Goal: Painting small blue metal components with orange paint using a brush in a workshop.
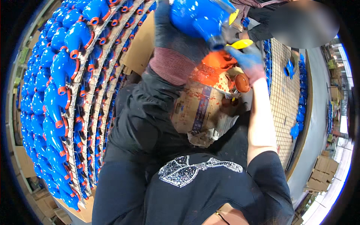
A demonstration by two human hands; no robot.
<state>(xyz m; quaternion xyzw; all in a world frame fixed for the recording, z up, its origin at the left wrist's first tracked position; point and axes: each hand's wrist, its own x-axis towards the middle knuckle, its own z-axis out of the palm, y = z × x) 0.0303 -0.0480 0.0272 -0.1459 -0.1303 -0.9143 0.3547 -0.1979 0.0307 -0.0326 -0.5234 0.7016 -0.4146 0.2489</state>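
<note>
Above the paint-spattered cardboard (204, 107), the left hand (176, 28) grips a blue casting (197, 17), fingers wrapped around it; the right hand (249, 62) pinches a yellow brush (240, 44), seemingly mid-painting. Next: steady strokes on its rim.

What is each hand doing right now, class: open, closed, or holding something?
Left hand: gloved, closed around a blue casting.
Right hand: paint-stained glove, closed on a yellow-handled tool at the casting's opening.
</note>
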